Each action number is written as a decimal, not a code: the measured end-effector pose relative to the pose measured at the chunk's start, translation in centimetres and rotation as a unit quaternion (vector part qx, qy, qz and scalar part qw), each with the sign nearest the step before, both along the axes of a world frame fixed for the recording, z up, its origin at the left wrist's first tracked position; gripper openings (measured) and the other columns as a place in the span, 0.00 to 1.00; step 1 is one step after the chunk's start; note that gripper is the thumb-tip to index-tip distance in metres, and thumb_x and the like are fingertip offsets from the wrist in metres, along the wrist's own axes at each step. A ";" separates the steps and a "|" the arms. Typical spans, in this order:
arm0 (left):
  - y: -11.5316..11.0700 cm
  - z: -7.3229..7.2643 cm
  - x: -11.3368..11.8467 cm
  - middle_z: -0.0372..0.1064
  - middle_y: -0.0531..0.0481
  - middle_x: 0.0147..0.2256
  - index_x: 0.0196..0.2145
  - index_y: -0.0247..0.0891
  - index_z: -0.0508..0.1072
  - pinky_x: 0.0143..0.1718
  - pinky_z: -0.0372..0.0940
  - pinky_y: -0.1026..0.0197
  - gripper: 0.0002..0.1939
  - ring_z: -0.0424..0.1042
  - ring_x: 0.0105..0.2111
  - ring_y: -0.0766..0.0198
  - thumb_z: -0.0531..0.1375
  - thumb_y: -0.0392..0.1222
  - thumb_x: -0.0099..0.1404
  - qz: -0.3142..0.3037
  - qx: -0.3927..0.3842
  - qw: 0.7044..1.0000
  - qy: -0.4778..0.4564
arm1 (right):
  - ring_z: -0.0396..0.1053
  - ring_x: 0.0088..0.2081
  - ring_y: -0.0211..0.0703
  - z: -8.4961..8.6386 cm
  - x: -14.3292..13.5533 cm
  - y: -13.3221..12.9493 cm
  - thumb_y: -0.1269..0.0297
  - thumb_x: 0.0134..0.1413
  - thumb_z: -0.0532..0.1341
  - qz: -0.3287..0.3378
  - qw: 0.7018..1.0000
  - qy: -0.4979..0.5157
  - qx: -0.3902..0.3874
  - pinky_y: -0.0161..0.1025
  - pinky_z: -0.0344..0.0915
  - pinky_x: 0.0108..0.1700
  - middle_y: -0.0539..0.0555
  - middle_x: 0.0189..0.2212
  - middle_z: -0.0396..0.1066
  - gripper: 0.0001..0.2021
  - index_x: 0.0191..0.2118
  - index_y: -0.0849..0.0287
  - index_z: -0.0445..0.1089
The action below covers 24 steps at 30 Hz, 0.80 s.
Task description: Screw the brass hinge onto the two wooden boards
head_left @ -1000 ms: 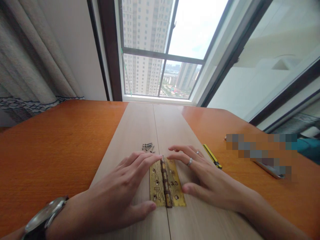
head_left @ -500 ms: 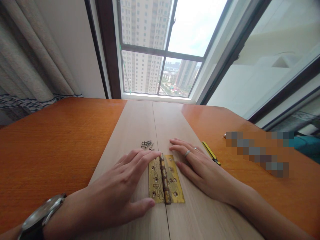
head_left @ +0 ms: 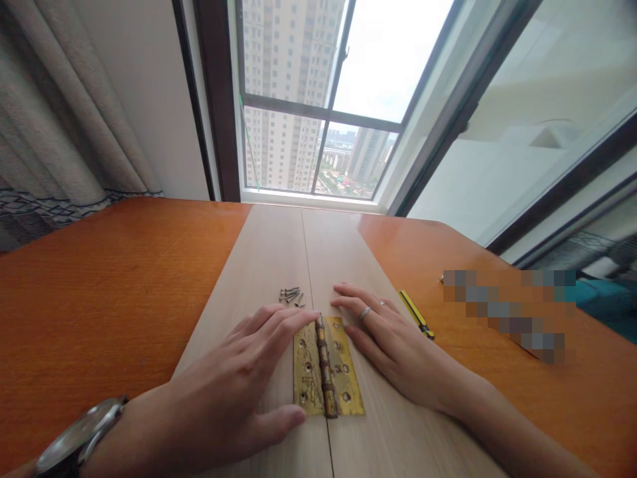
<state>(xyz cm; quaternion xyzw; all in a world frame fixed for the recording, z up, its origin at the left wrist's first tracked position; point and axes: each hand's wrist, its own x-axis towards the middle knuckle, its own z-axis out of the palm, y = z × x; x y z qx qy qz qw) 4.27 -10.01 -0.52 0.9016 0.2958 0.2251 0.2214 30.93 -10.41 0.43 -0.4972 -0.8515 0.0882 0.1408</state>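
Note:
A worn brass hinge (head_left: 326,372) lies opened flat on two pale boards (head_left: 279,245), its barrel along the seam between them. My left hand (head_left: 249,378) is spread over the hinge's left side, index fingertip at the top of the barrel and thumb near the lower left corner. Beside the right leaf, my right hand (head_left: 393,332) rests on the right board with fingers apart, holding nothing. Several small screws (head_left: 291,295) lie in a loose pile on the left board, just beyond my left fingers.
A yellow and black cutter (head_left: 417,313) lies right of the boards on the orange wooden table (head_left: 119,285). A pixelated, unrecognisable item (head_left: 502,312) is farther right. Behind the table are a window and a curtain (head_left: 60,113).
The view has tilted slightly, so the hinge, screws and hands appear a little lower. Both hands keep nearly the same pose around the hinge.

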 end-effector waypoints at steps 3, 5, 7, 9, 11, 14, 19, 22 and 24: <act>0.0 -0.1 0.0 0.58 0.43 0.62 0.66 0.47 0.49 0.65 0.57 0.44 0.42 0.57 0.63 0.49 0.64 0.38 0.58 -0.001 -0.001 1.000 -0.001 | 0.58 0.65 0.52 0.0 0.0 0.1 0.60 0.69 0.48 -0.002 1.000 -0.002 0.004 0.58 0.58 0.63 0.61 0.65 0.59 0.17 0.59 0.53 0.61; 0.1 -0.2 0.0 0.58 0.43 0.62 0.66 0.46 0.50 0.65 0.57 0.44 0.42 0.56 0.63 0.48 0.64 0.38 0.58 0.000 0.003 1.000 -0.001 | 0.58 0.65 0.52 -0.1 0.0 0.2 0.60 0.69 0.49 0.001 1.000 0.001 0.006 0.59 0.57 0.63 0.61 0.65 0.59 0.17 0.60 0.52 0.61; 0.1 -0.2 0.0 0.58 0.43 0.62 0.66 0.46 0.50 0.65 0.57 0.44 0.42 0.56 0.63 0.48 0.64 0.38 0.58 0.000 0.006 1.000 -0.002 | 0.57 0.66 0.52 -0.2 0.1 0.2 0.60 0.69 0.48 0.006 1.000 0.004 0.007 0.59 0.56 0.64 0.60 0.65 0.58 0.17 0.60 0.51 0.60; 0.0 -0.2 0.0 0.58 0.43 0.62 0.66 0.47 0.49 0.65 0.57 0.44 0.43 0.57 0.63 0.48 0.64 0.38 0.58 -0.001 0.009 1.000 -0.002 | 0.56 0.67 0.51 -0.3 0.2 0.3 0.59 0.70 0.48 0.008 1.000 0.002 0.004 0.60 0.55 0.64 0.60 0.66 0.58 0.17 0.60 0.51 0.60; 0.0 -0.2 -0.1 0.58 0.43 0.62 0.67 0.47 0.49 0.64 0.57 0.44 0.43 0.57 0.63 0.48 0.64 0.37 0.58 0.001 0.009 1.000 0.002 | 0.56 0.67 0.51 -0.3 0.2 0.3 0.59 0.70 0.47 0.008 1.000 0.000 0.000 0.59 0.55 0.64 0.60 0.66 0.57 0.17 0.60 0.51 0.59; 0.1 0.0 -0.1 0.58 0.43 0.62 0.66 0.46 0.50 0.64 0.58 0.44 0.42 0.57 0.62 0.48 0.64 0.38 0.59 -0.003 0.009 1.000 0.007 | 0.56 0.66 0.52 -0.3 0.2 0.4 0.59 0.70 0.47 0.007 1.000 0.001 0.000 0.59 0.56 0.64 0.60 0.66 0.57 0.18 0.60 0.52 0.59; 0.1 0.2 -0.1 0.58 0.41 0.61 0.65 0.44 0.50 0.63 0.58 0.44 0.39 0.57 0.62 0.49 0.63 0.39 0.61 -0.008 0.011 1.000 0.020 | 0.58 0.65 0.53 -0.3 0.1 0.6 0.59 0.70 0.47 0.006 1.000 -0.003 0.001 0.60 0.56 0.63 0.61 0.66 0.57 0.18 0.60 0.52 0.59; 0.1 0.2 0.0 0.58 0.42 0.61 0.65 0.43 0.50 0.64 0.58 0.44 0.39 0.57 0.62 0.49 0.63 0.39 0.61 -0.009 0.012 1.000 0.023 | 0.56 0.66 0.52 -0.3 0.1 0.6 0.60 0.70 0.46 0.002 1.000 -0.012 -0.003 0.59 0.55 0.64 0.60 0.66 0.56 0.18 0.61 0.52 0.58; 0.1 0.2 -0.1 0.58 0.42 0.61 0.65 0.43 0.50 0.64 0.58 0.44 0.39 0.57 0.62 0.49 0.63 0.40 0.61 -0.008 0.016 1.000 0.024 | 0.56 0.66 0.51 -0.3 0.1 0.5 0.60 0.70 0.46 0.000 1.000 -0.016 -0.004 0.58 0.56 0.64 0.60 0.66 0.56 0.18 0.61 0.52 0.58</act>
